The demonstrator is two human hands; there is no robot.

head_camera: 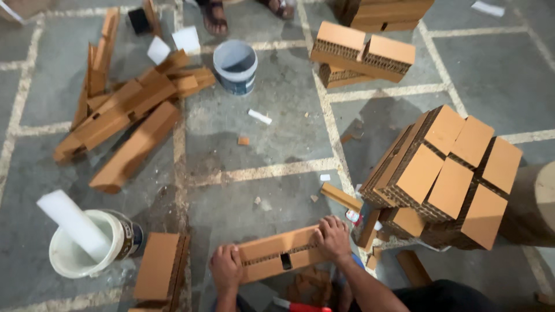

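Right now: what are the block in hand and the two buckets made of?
Block: looks like corrugated cardboard, matte orange-brown faces, a wavy layered core at the edges. Near bucket and far bucket: probably plastic, smooth white, thin rims. Left hand and right hand hold the block's ends.

Bare left hand & right hand, no sleeves, dark trousers.

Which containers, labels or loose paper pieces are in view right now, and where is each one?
White plastic bucket with a dark label band, lower left on the floor, a white flat strip leaning in it.
Grey-white bucket with a blue label band, upper middle.
White paper squares, upper left near the cardboard pile.
Small white tube, middle of the floor.
No signs or screens.
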